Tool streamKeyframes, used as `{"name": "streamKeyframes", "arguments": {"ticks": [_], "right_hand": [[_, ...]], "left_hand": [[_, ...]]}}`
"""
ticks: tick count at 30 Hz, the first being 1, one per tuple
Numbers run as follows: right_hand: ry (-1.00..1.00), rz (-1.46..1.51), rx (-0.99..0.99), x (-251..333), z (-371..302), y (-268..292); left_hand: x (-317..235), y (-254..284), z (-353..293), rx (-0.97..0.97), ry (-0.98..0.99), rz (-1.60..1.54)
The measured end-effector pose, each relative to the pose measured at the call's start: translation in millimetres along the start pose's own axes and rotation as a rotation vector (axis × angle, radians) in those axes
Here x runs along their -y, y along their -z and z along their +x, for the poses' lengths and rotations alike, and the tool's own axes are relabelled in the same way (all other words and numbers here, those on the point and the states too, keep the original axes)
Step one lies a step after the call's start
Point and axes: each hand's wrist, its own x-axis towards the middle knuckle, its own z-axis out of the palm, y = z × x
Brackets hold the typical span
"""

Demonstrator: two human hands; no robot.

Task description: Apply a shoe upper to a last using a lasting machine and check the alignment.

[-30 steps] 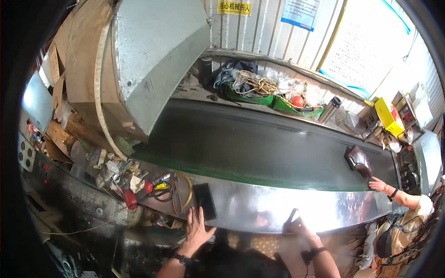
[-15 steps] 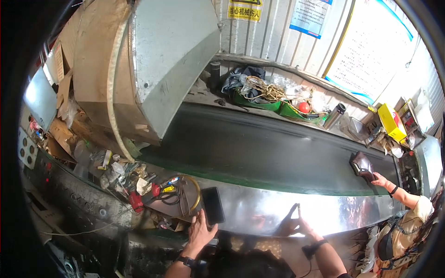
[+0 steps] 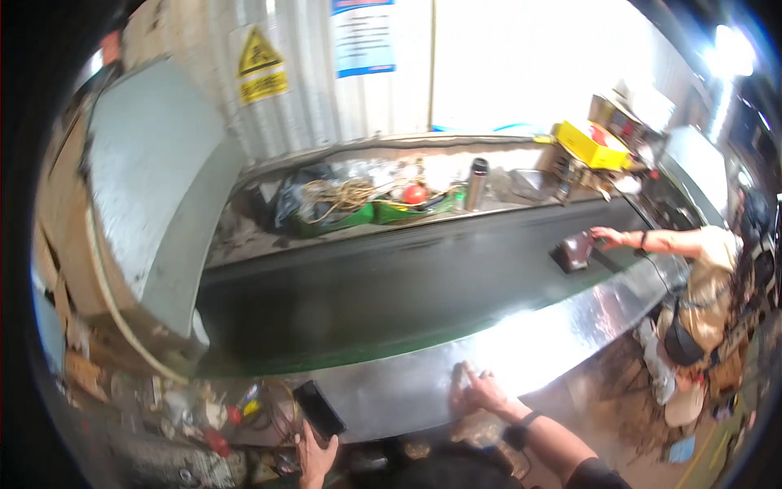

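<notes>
My left hand (image 3: 316,455) rests at the near edge of the metal ledge, its fingers stretched and apart. Its fingertips are close to the lower end of a black phone (image 3: 319,409) lying flat; whether they touch it I cannot tell. Over the shiny metal ledge (image 3: 399,389) my right hand (image 3: 489,395) points forward with fingers extended and nothing in it. Beyond the ledge runs a dark conveyor belt (image 3: 391,289). At its right, another person's hand (image 3: 607,237) is at a dark maroon, boxy object (image 3: 577,250).
Left of the phone lies a clutter of tools and scraps (image 3: 220,416). A large grey metal hood (image 3: 151,163) stands over the belt's left end. Along the wall are green trays (image 3: 346,218) with rope, a red ball (image 3: 415,195), a flask (image 3: 477,183) and a yellow box (image 3: 590,147).
The view has swung to the right, so more of the co-worker shows. My right hand has turned somewhat over the ledge. The phone stays beside my left hand.
</notes>
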Motion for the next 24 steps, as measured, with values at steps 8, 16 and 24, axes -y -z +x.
{"name": "streamKeyframes", "arguments": {"ticks": [8, 16, 24], "right_hand": [[-0.132, 0.224, -0.028, -25.3, 29.1, 39.5], [-0.404, 0.451, -0.047, -91.2, 21.9, -42.0], [-0.480, 0.223, 0.142, -33.7, -25.1, 136.4]], "left_hand": [[-4.7, 41.7, -5.4, 0.180, 0.115, -0.042], [-26.7, 45.0, -0.6, 0.126, 0.029, -0.062], [-8.4, 36.5, 25.0, 0.285, 0.005, 0.076]]}}
